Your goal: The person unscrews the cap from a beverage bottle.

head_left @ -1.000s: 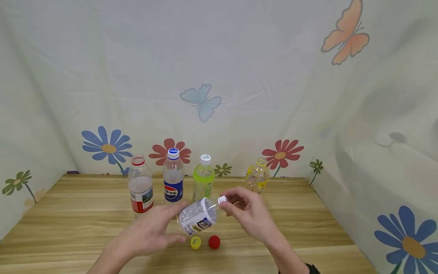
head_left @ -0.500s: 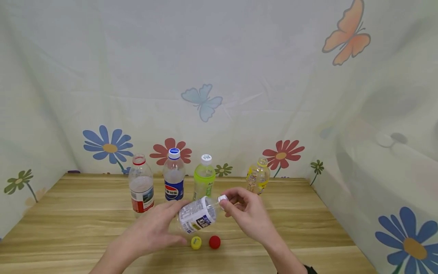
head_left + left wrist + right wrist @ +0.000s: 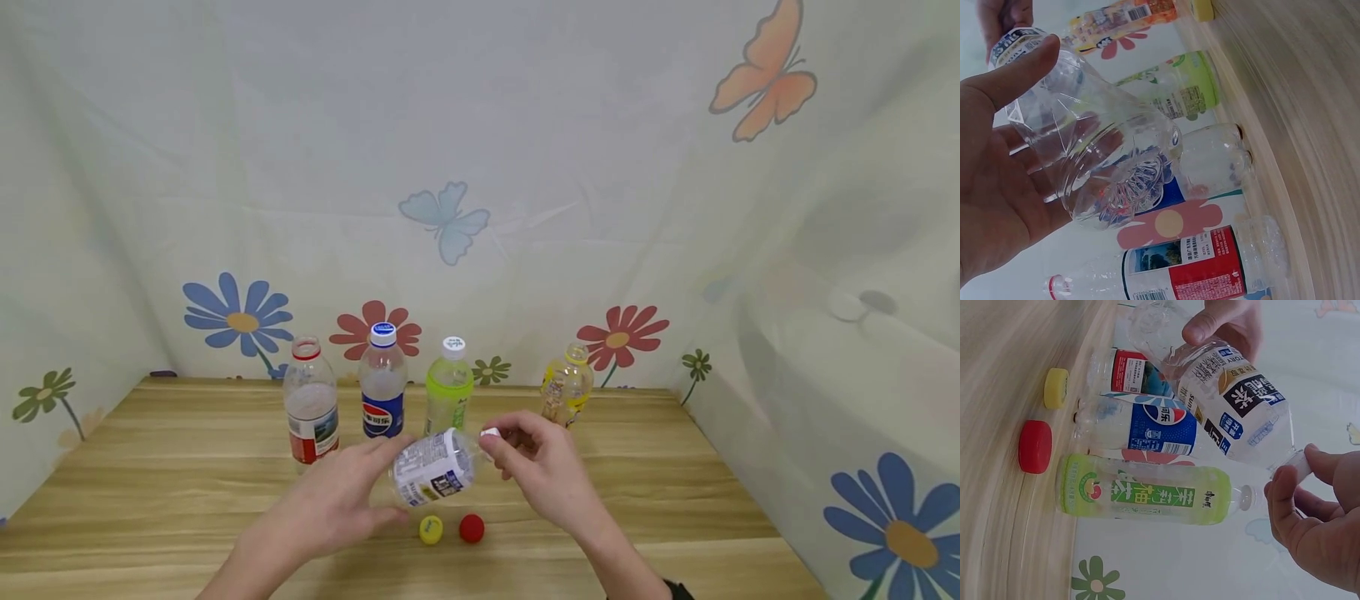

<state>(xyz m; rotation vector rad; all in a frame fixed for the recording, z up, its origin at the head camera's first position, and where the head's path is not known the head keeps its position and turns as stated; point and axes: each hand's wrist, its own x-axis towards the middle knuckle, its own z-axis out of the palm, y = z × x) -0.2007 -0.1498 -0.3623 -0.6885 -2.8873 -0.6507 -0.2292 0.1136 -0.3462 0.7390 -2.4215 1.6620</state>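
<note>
A clear plastic bottle [image 3: 432, 468] with a white label is held tilted above the table, its neck toward the right. My left hand [image 3: 330, 500] grips its lower body, thumb on one side and fingers on the other, as the left wrist view shows. At the bottle's mouth, my right hand [image 3: 551, 479] pinches a white cap [image 3: 1299, 465] between thumb and fingers. The fingers partly hide the cap, and I cannot tell how firmly it sits on the neck. Below the bottle, a yellow cap [image 3: 431, 530] and a red cap [image 3: 472, 528] lie on the table.
Behind the hands stand an uncapped red-ringed bottle [image 3: 311, 408], a blue-labelled cola bottle [image 3: 382, 392] with its cap on, and a capped green-labelled bottle [image 3: 450, 385]. Farther right is an uncapped yellow-patterned bottle [image 3: 567, 387]. Flower-printed cloth [image 3: 480, 125] surrounds the wooden table [image 3: 187, 483].
Both hands stay nearly in place. The bottle's label has turned slightly, and the right fingers have shifted a little at the white cap. The standing bottles and loose caps have not moved.
</note>
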